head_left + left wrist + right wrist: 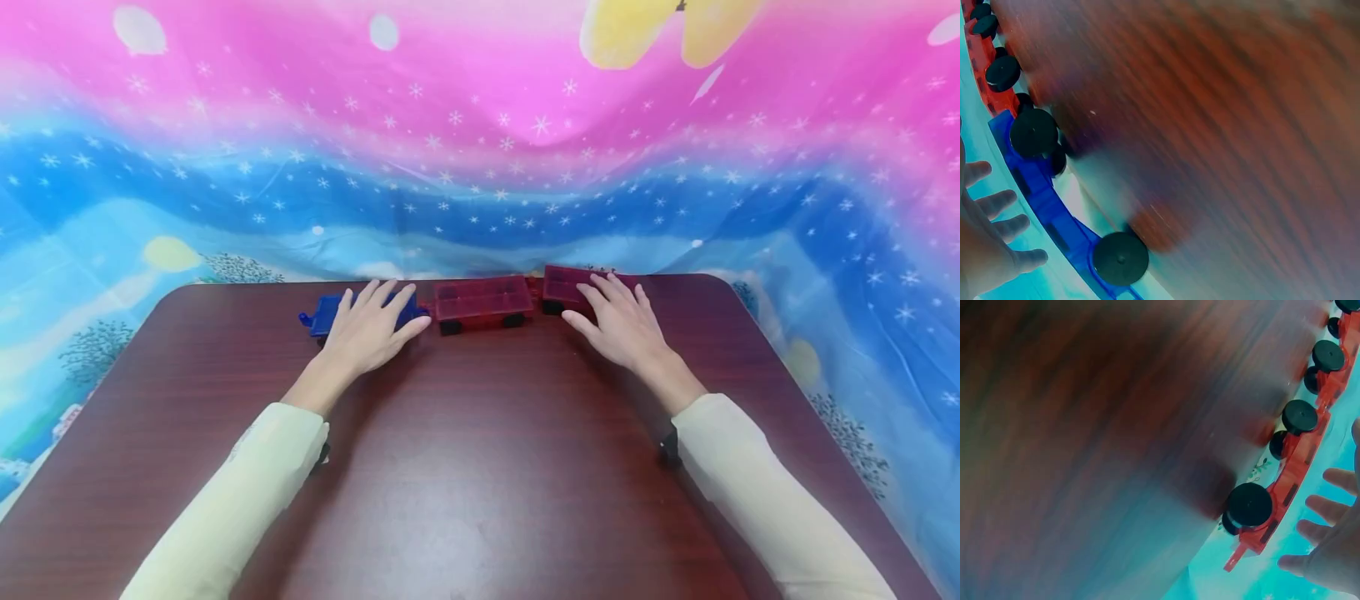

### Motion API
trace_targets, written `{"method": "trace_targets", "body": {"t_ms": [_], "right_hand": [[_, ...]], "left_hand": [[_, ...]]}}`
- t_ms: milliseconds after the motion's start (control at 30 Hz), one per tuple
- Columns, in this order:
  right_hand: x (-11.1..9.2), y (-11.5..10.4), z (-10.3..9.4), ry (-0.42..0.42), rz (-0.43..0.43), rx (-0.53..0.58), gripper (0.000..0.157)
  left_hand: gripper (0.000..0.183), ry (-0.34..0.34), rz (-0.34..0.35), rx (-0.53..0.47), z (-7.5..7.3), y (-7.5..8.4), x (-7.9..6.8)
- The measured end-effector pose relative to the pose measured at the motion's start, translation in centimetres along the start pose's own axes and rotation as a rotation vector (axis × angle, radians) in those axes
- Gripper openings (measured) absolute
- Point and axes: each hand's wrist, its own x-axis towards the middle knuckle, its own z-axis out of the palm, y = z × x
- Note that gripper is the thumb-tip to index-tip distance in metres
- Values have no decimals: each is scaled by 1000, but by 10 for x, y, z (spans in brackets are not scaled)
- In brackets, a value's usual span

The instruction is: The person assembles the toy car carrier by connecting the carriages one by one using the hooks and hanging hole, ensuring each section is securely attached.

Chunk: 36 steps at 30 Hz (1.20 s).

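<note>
A blue toy train wagon [324,317], a red toy wagon [483,300] and a second red wagon [561,285] stand in a row along the table's far edge, on black wheels. My left hand [365,333] is over the blue wagon with fingers spread, covering part of it. Over the right red wagon is my right hand [624,327], its fingers also spread and hiding much of that wagon. In the left wrist view the fingers [1000,203] show a gap from the blue wagon's side. The right wrist view likewise shows fingers [1325,509] beside the red wagon [1297,465], gripping nothing.
The dark brown wooden table [465,442] has rounded far corners. Behind it and along both sides hangs a pink and blue cloth [480,158] printed with snowflakes, close to the wagons. Couplings link the blue wagon to the middle red one and that to the right one.
</note>
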Motion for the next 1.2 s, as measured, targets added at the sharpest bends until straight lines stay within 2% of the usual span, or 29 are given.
{"method": "trace_targets", "body": {"t_ms": [333,500,833,1033,1200], "right_hand": [[6,7,1,54,-27,-10,69],[9,11,2,47,-34,-13,67],[14,16,2,50,-52,-23,68],[20,13,2,47,-66,-19,71],[25,12,1,42,-54,-35,75]], "left_hand": [[74,44,76,28,1,15,15],[71,56,105,57,2,24,23],[64,45,118,57,6,44,37],[66,28,104,92,8,51,43],[68,15,119,87,10,56,48]]}}
